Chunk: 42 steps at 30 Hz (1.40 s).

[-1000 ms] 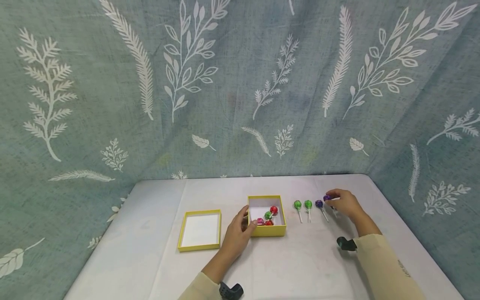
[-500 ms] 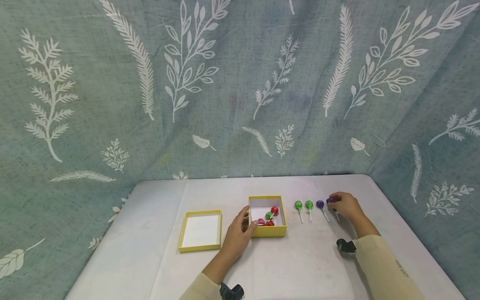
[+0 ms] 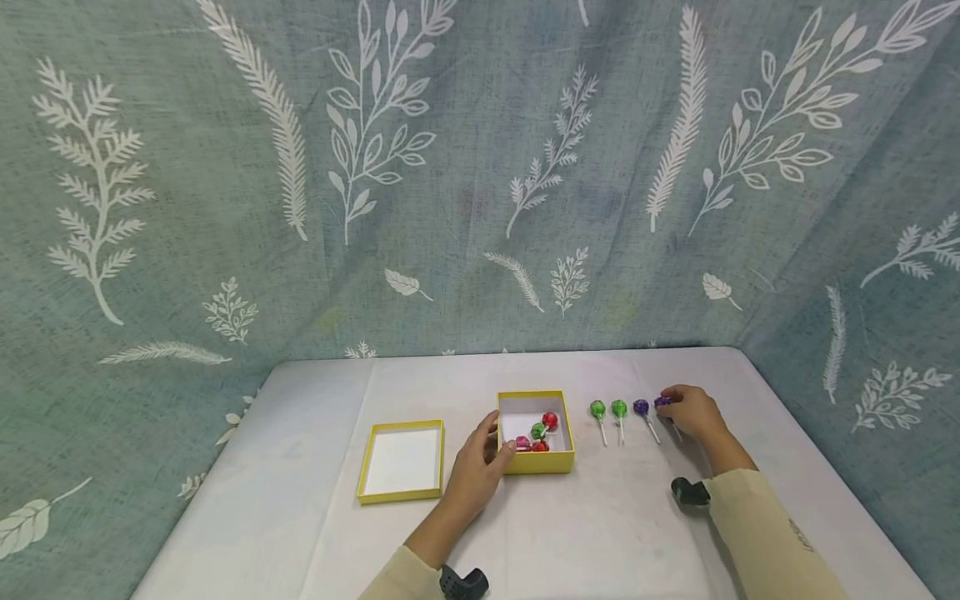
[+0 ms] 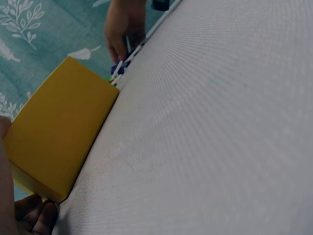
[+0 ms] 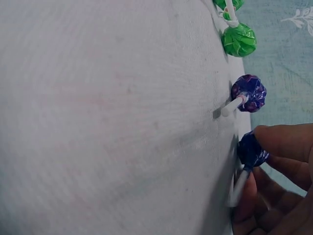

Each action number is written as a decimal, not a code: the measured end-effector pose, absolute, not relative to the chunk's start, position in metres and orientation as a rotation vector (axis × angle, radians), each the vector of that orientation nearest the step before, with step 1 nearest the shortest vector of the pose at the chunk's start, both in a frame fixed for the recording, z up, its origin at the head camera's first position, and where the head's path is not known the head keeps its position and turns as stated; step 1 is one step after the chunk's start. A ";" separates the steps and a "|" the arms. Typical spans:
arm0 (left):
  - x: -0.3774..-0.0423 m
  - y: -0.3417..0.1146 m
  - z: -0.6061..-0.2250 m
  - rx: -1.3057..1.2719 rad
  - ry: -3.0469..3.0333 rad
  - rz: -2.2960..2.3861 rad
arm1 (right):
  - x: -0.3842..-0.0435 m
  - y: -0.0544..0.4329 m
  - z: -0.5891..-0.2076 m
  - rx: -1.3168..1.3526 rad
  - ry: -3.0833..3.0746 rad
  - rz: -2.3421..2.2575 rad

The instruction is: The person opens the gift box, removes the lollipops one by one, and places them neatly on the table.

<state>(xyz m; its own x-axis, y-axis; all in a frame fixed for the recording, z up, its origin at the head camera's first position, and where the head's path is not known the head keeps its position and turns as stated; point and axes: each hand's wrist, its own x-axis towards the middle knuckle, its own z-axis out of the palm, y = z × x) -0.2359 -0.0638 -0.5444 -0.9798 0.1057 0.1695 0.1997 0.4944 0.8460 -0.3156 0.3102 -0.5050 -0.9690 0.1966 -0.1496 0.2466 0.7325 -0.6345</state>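
My left hand [image 3: 472, 469] grips the left side of a yellow box [image 3: 537, 463], thumb at the near corner and fingers along the left wall. Inside the box lie red, green and pink wrapped lollipops [image 3: 538, 431]. My right hand [image 3: 692, 412] pinches a purple lollipop [image 5: 250, 149] by its wrapped head, the white stick pointing toward the near side. Just left of it lies another purple lollipop [image 3: 641, 407], then two green lollipops [image 3: 618, 409] in the same row. From the left wrist, the yellow box hides most of the row.
A yellow-edged box lid [image 3: 401, 460] lies inside up, left of the box. Everything is on a white-covered table [image 3: 585, 533]. A leaf-patterned curtain [image 3: 465, 183] stands behind and at both sides.
My right hand, still pinching the purple lollipop, has shifted slightly to the right and lower, bringing it in line with the row. My left hand and the box have stayed put.
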 end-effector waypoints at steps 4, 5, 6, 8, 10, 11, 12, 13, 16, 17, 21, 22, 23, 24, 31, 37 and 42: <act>-0.236 -0.064 -0.545 -0.278 -2.628 -1.508 | -0.315 0.310 -0.500 0.346 2.880 -1.047; -0.236 -0.064 -0.545 -0.279 -2.627 -1.509 | -0.314 0.308 -0.497 0.340 2.888 -1.041; -0.236 -0.064 -0.545 -0.281 -2.625 -1.510 | -0.313 0.307 -0.495 0.327 2.898 -1.033; -0.237 -0.064 -0.545 -0.283 -2.623 -1.510 | -0.312 0.302 -0.488 0.303 2.914 -1.026; -0.237 -0.064 -0.545 -0.281 -2.624 -1.507 | -0.310 0.296 -0.482 0.273 2.925 -1.027; -0.237 -0.064 -0.546 -0.280 -2.626 -1.504 | -0.310 0.293 -0.478 0.247 2.934 -1.026; -0.237 -0.064 -0.546 -0.280 -2.625 -1.501 | -0.309 0.289 -0.475 0.219 2.942 -1.030; -0.237 -0.063 -0.546 -0.279 -2.625 -1.500 | -0.309 0.286 -0.473 0.196 2.947 -1.041; -0.238 -0.063 -0.546 -0.280 -2.621 -1.498 | -0.308 0.273 -0.467 0.098 2.951 -1.075; -0.238 -0.063 -0.546 -0.280 -2.619 -1.497 | -0.307 0.269 -0.466 0.066 2.943 -1.091; -0.239 -0.063 -0.546 -0.283 -2.617 -1.496 | -0.305 0.246 -0.461 0.007 2.907 -1.109; -0.239 -0.062 -0.546 -0.281 -2.621 -1.494 | -0.304 0.241 -0.460 0.001 2.909 -1.101; -0.239 -0.063 -0.546 -0.283 -2.620 -1.497 | -0.304 0.236 -0.459 0.001 2.904 -1.102; -0.239 -0.063 -0.546 -0.284 -2.620 -1.501 | -0.304 0.231 -0.458 -0.005 2.905 -1.096; -0.237 -0.063 -0.546 -0.274 -2.623 -1.532 | -0.304 0.203 -0.459 -0.084 2.857 -1.159; -0.237 -0.063 -0.545 -0.269 -2.630 -1.536 | -0.300 0.181 -0.458 -0.190 2.832 -1.209; -0.237 -0.064 -0.544 -0.273 -2.625 -1.533 | -0.297 0.163 -0.455 -0.247 2.829 -1.212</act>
<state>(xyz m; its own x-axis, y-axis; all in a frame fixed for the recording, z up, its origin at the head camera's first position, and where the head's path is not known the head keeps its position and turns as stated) -0.2367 -0.0638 -0.5437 -0.9800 0.1087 0.1664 0.1984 0.4808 0.8541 -0.2968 0.1630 -0.4546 -0.9858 -0.1674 0.0133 -0.1251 0.6794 -0.7231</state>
